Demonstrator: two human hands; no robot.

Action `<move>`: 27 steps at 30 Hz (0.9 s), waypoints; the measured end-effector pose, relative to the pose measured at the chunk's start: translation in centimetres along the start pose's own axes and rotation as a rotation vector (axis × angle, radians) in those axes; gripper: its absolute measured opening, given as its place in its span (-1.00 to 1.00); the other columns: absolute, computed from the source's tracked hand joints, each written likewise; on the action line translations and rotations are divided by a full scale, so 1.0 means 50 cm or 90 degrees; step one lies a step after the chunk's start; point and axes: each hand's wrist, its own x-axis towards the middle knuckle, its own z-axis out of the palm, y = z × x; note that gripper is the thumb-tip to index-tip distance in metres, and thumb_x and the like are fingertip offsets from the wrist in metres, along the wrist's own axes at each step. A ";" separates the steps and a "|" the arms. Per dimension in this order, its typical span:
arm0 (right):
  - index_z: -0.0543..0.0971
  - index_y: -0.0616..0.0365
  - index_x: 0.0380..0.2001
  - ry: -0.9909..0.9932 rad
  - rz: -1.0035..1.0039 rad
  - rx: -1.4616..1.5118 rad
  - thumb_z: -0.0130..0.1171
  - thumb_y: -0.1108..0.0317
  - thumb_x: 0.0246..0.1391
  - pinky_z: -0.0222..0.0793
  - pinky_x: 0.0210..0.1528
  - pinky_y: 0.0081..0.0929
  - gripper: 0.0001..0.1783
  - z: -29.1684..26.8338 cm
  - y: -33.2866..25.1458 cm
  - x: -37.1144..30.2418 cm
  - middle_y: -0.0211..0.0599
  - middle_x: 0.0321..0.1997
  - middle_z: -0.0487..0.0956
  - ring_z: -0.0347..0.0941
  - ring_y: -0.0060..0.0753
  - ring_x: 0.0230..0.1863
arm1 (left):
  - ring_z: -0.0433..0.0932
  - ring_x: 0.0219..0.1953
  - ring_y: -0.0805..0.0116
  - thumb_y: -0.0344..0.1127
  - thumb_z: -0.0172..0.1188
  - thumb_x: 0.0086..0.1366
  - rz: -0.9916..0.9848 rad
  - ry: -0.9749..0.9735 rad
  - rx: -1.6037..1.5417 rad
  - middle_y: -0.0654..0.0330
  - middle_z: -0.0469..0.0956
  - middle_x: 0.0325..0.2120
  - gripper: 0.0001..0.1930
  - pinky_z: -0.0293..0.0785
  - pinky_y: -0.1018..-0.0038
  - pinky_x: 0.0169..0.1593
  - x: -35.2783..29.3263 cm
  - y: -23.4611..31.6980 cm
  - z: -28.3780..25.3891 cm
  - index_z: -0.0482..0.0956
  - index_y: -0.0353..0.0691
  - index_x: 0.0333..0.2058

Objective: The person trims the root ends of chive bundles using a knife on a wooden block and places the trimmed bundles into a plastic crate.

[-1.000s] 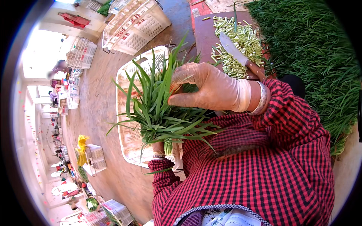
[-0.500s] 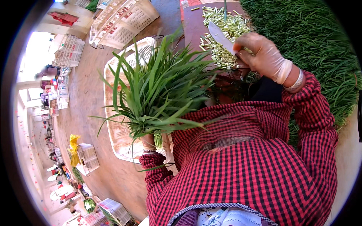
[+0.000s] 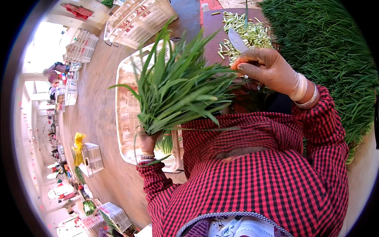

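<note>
Open-air produce market or vegetable-packing yard, probably; the rim of the view is badly bent. Landmark: white plastic crate (image 3: pixel 130 106) on bare brown ground. Beyond it, more white crates (image 3: pixel 138 17). To its right, a heaped bed of leafy greens (image 3: pixel 335 59) and a board of cut stem ends (image 3: pixel 248 33). To its left, a stall-lined aisle (image 3: pixel 59 138).

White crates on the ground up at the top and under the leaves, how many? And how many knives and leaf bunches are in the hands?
White crates: 3
Knife: 1, in the right hand
Bunch of green leaves: 1, in the left hand
Total: 5
</note>
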 end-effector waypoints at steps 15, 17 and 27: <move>0.65 0.22 -0.52 -0.192 0.271 0.076 0.15 -0.22 0.22 0.28 -0.59 -0.62 -0.36 0.042 -0.057 -0.028 -0.41 -0.72 0.48 0.37 -0.62 -0.66 | 0.60 -0.01 0.25 -0.63 0.35 0.11 0.011 -0.019 -0.043 0.13 0.62 -0.05 -0.53 0.57 0.34 0.08 -0.006 -0.027 0.030 0.48 -0.28 0.02; 0.65 0.22 -0.52 -0.204 0.298 0.089 0.15 -0.23 0.21 0.29 -0.58 -0.64 -0.36 0.045 -0.056 -0.027 -0.41 -0.71 0.49 0.37 -0.63 -0.66 | 0.60 -0.01 0.26 -0.62 0.35 0.13 0.039 -0.033 0.002 0.14 0.62 -0.05 -0.50 0.58 0.34 0.06 -0.011 -0.040 0.022 0.45 -0.28 0.05; 0.64 0.26 -0.39 -0.181 -0.036 0.029 0.26 0.27 0.21 0.39 -0.46 -0.59 -0.76 0.081 -0.044 -0.027 -0.45 -0.54 0.57 0.47 -0.64 -0.52 | 0.59 -0.01 0.22 -0.67 0.21 0.23 -0.026 -0.027 -0.229 0.11 0.55 0.04 -0.48 0.60 0.30 0.07 -0.005 -0.069 0.017 0.36 -0.21 0.16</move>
